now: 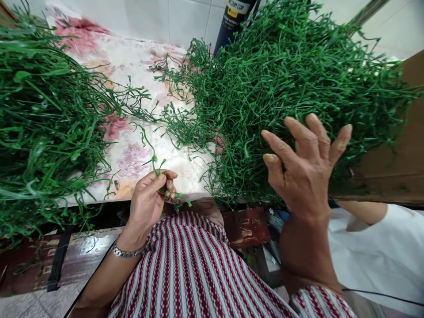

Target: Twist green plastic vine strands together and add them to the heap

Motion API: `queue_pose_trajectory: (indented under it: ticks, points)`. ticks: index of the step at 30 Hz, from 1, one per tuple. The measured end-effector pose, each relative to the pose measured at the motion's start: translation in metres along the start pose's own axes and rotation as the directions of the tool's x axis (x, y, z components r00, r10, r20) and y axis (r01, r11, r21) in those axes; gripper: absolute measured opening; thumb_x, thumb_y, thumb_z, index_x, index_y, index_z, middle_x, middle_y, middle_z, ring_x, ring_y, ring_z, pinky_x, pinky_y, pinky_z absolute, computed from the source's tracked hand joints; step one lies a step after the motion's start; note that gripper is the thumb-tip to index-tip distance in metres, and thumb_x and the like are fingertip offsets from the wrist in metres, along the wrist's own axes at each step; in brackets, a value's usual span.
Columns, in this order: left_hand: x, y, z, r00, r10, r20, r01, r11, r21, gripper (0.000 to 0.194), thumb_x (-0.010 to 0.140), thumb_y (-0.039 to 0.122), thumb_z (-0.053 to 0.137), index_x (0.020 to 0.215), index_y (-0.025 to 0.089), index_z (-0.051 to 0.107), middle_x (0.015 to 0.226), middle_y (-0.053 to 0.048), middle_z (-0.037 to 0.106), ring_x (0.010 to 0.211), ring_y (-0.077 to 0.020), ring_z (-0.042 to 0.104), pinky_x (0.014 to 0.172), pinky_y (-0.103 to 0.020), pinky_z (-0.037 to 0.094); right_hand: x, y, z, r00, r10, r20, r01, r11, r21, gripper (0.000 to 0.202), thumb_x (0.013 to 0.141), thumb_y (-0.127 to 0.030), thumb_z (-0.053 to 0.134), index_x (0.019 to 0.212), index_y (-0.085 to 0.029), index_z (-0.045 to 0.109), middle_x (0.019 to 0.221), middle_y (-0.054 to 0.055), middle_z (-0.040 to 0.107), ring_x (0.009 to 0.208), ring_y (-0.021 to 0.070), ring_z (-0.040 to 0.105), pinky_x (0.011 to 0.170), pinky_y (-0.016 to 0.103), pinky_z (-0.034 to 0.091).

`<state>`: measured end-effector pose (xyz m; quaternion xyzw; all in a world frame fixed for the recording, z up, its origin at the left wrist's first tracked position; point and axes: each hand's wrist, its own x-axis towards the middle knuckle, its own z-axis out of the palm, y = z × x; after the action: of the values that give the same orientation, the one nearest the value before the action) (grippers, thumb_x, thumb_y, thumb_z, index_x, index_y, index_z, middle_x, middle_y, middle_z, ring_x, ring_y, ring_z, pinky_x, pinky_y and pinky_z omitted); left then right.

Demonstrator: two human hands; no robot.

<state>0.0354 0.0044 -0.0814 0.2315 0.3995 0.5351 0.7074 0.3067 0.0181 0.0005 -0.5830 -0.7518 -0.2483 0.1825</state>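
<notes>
My left hand [150, 194] pinches a few thin green plastic-looking stems [153, 157] near the table's front edge. One long stem curls up past the thumb, and short tips poke out below the fingers. My right hand [303, 172] is spread, its fingers apart and nothing in them, in front of a large heap of green stems [281, 79] on the right. Whether its fingertips touch the heap I cannot tell. Another big tangle of green strands [43, 119], with broader pieces among it, lies on the left.
A floral cloth [132, 141] covers the table. Behind the right heap stands a dark vacuum cup [228, 26]. A cardboard box [391, 163] is at the right. Below the table are a wooden bench [247, 227] and a white cloth or garment [380, 247].
</notes>
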Motion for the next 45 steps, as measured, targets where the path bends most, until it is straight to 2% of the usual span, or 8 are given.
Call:
queue_pose_trajectory:
  ticks: [6, 14, 18, 21, 24, 29, 36, 45]
  points:
    - [0.0, 0.004, 0.001, 0.999, 0.03, -0.025, -0.031, 0.999, -0.03, 0.014, 0.074, 0.024, 0.061, 0.076, 0.012, 0.067, 0.067, -0.003, 0.057, 0.059, -0.0097, 0.052, 0.053, -0.022, 0.046, -0.006, -0.004, -0.006, 0.994, -0.007, -0.108, 0.015, 0.997, 0.072, 0.037, 0.083, -0.037, 0.052, 0.119, -0.044, 0.051, 0.132, -0.002, 0.049, 0.123, 0.0307, 0.043, 0.107, 0.061, 0.018]
    - [0.0, 0.007, 0.0, 0.998, 0.036, -0.052, -0.038, 0.999, -0.036, 0.013, 0.072, 0.024, 0.063, 0.073, 0.011, 0.067, 0.069, -0.004, 0.058, 0.061, -0.0102, 0.053, 0.052, -0.023, 0.046, -0.009, -0.001, -0.007, 0.987, -0.059, -0.148, 0.074, 0.992, 0.102, 0.044, 0.081, -0.034, 0.055, 0.125, -0.036, 0.049, 0.133, 0.002, 0.047, 0.121, 0.0327, 0.045, 0.106, 0.056, 0.024]
    - [-0.001, 0.005, 0.0, 0.999, 0.013, -0.039, -0.014, 0.999, -0.029, 0.013, 0.073, 0.023, 0.062, 0.073, 0.011, 0.067, 0.064, -0.003, 0.056, 0.057, -0.0091, 0.051, 0.051, -0.022, 0.045, -0.006, -0.012, 0.005, 0.993, -0.115, 0.024, 0.112, 0.99, 0.091, 0.047, 0.083, -0.039, 0.054, 0.128, -0.031, 0.046, 0.135, 0.01, 0.045, 0.127, 0.0335, 0.037, 0.106, 0.063, 0.01]
    - [-0.001, 0.003, -0.001, 1.0, -0.006, -0.028, 0.005, 1.0, -0.029, 0.011, 0.072, 0.022, 0.062, 0.072, 0.012, 0.067, 0.062, -0.003, 0.055, 0.056, -0.0094, 0.051, 0.05, -0.022, 0.045, 0.0, -0.027, 0.012, 0.975, -0.169, 0.148, 0.151, 0.981, 0.125, 0.047, 0.084, -0.04, 0.051, 0.13, -0.031, 0.041, 0.139, 0.009, 0.041, 0.131, 0.0333, 0.03, 0.103, 0.069, 0.003]
    - [-0.001, 0.001, -0.002, 0.999, -0.013, -0.031, 0.012, 1.0, -0.02, 0.01, 0.071, 0.021, 0.063, 0.07, 0.012, 0.066, 0.065, -0.004, 0.056, 0.058, -0.0098, 0.05, 0.049, -0.022, 0.045, 0.01, -0.035, 0.013, 0.956, -0.215, 0.198, 0.18, 0.967, 0.18, 0.047, 0.085, -0.04, 0.05, 0.13, -0.032, 0.039, 0.14, 0.006, 0.039, 0.132, 0.0312, 0.028, 0.104, 0.069, 0.004]
    - [-0.001, -0.002, -0.001, 0.999, -0.037, -0.028, 0.037, 0.999, -0.007, 0.011, 0.072, 0.021, 0.063, 0.071, 0.012, 0.067, 0.062, -0.003, 0.054, 0.057, -0.0099, 0.05, 0.048, -0.021, 0.044, 0.029, -0.027, 0.017, 0.961, -0.177, 0.212, 0.145, 0.977, 0.157, 0.046, 0.085, -0.043, 0.049, 0.129, -0.034, 0.04, 0.141, 0.004, 0.037, 0.134, 0.0314, 0.024, 0.104, 0.068, -0.002]
    - [-0.003, -0.003, 0.001, 0.998, -0.053, -0.031, 0.053, 0.999, 0.009, 0.012, 0.072, 0.022, 0.062, 0.071, 0.011, 0.067, 0.064, -0.004, 0.055, 0.056, -0.01, 0.05, 0.048, -0.021, 0.044, 0.028, -0.02, 0.019, 0.945, -0.176, 0.275, 0.154, 0.983, 0.1, 0.044, 0.086, -0.048, 0.043, 0.127, -0.031, 0.043, 0.136, 0.005, 0.043, 0.131, 0.029, 0.029, 0.108, 0.062, 0.007]
    - [-0.003, -0.003, 0.0, 0.997, -0.073, -0.029, 0.073, 0.997, 0.01, 0.014, 0.071, 0.024, 0.064, 0.073, 0.01, 0.066, 0.06, -0.002, 0.053, 0.054, -0.0096, 0.05, 0.048, -0.021, 0.043, 0.027, -0.006, -0.014, 0.989, -0.121, 0.081, 0.105, 0.978, 0.182, 0.037, 0.091, -0.037, 0.037, 0.126, -0.028, 0.046, 0.12, 0.004, 0.057, 0.115, 0.022, 0.05, 0.103, 0.049, 0.034]
